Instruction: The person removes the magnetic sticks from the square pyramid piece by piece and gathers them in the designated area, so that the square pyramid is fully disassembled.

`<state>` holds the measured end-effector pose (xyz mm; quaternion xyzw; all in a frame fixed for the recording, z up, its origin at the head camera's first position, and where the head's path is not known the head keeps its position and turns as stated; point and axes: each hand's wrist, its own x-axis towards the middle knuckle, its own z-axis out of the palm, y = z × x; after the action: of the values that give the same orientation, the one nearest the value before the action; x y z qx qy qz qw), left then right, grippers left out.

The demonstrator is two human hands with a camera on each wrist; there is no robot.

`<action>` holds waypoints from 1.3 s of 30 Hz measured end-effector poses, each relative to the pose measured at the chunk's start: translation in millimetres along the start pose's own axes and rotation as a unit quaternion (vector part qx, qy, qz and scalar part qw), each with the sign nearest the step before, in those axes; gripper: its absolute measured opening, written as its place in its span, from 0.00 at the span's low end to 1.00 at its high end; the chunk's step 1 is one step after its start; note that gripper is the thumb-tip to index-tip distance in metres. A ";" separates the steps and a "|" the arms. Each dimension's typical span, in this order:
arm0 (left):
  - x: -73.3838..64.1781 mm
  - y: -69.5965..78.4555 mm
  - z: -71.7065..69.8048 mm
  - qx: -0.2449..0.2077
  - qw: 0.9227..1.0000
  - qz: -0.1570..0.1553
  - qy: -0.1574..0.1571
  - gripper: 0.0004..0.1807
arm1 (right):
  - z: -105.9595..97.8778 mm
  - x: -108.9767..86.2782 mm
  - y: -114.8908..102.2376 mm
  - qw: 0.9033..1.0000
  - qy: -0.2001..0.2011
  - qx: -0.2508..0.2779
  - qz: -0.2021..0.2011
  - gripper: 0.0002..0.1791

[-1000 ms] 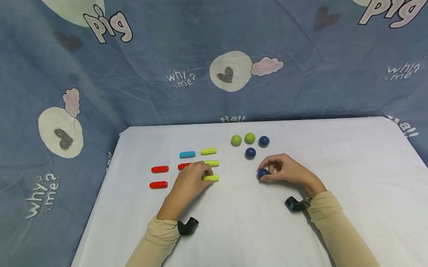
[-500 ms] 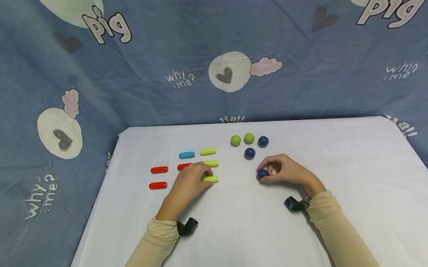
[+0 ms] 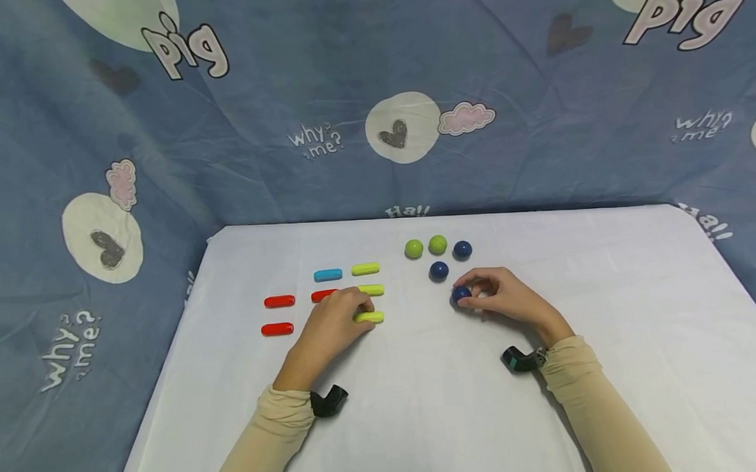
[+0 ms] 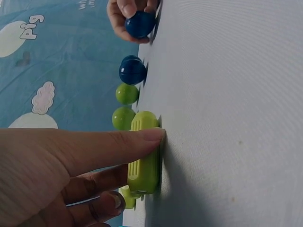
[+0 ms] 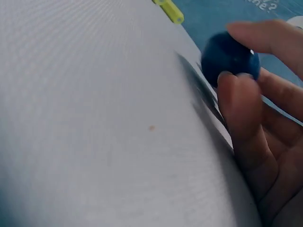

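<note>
In the head view my left hand (image 3: 328, 328) pinches the nearest yellow-green stick (image 3: 372, 318) between thumb and fingers. The left wrist view has this ribbed stick (image 4: 145, 175) lying on the white cloth under my thumb. My right hand (image 3: 510, 299) holds a dark blue ball (image 3: 460, 294) by its fingertips. A gap and a shadow show between that ball (image 5: 227, 59) and the cloth in the right wrist view. Beyond it lie two more dark blue balls, one nearer (image 3: 438, 271) and one farther (image 3: 462, 250). Two green balls sit beside them, a left one (image 3: 414, 248) and a right one (image 3: 437, 245).
Two more yellow-green sticks, one far (image 3: 365, 268) and one middle (image 3: 372, 290), lie past my left hand. Near them are a blue stick (image 3: 327, 274) and a partly hidden red stick (image 3: 323, 295). Two red sticks (image 3: 279, 302) lie farther left. A patterned blue curtain (image 3: 257, 164) hangs behind the table (image 3: 421, 401).
The right hand has raised the blue ball a little off the cloth. The left hand keeps its pinch on the stick in the same place. The head view has shifted slightly.
</note>
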<state>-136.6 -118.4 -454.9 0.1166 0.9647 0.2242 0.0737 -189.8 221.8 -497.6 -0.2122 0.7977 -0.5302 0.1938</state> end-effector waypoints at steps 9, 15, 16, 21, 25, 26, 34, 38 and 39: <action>0.4 -3.0 0.3 -0.003 1.000 -0.008 -0.004 0.11 | 0.1 0.8 6.1 0.996 0.085 -0.013 0.010 0.21; 0.0 -3.1 0.4 -0.001 1.000 -0.012 -0.005 0.11 | 0.8 1.7 7.6 0.992 0.123 -0.006 0.015 0.22; 0.1 -3.1 0.3 0.000 1.000 -0.013 -0.005 0.11 | 0.9 2.0 7.3 0.992 0.126 -0.004 0.015 0.22; 0.8 -2.6 -0.4 -0.001 1.000 -0.012 -0.004 0.12 | 1.4 4.1 6.2 0.991 0.129 0.004 0.021 0.23; 0.9 -2.5 -1.0 -0.002 1.000 -0.010 -0.004 0.11 | 1.5 5.4 6.1 0.991 0.128 0.002 0.024 0.24; 0.9 -2.3 -1.2 -0.002 1.000 -0.010 -0.004 0.11 | 1.5 5.4 6.1 0.991 0.129 0.000 0.024 0.24; 1.9 -3.1 -0.4 -0.002 1.000 -0.014 -0.005 0.11 | 0.4 4.8 6.6 0.991 0.129 -0.014 0.017 0.23; 1.3 -2.5 -0.4 -0.005 1.000 -0.017 -0.006 0.11 | -0.3 4.7 6.0 0.992 0.126 -0.002 0.015 0.23; 1.2 -2.2 -0.4 -0.006 1.000 -0.018 -0.007 0.11 | -0.3 4.7 5.9 0.992 0.126 0.001 0.016 0.23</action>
<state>-138.3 -120.2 -455.6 0.1002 0.9647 0.2283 0.0851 -194.7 221.5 -503.4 -0.1307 0.8187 -0.5501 0.0999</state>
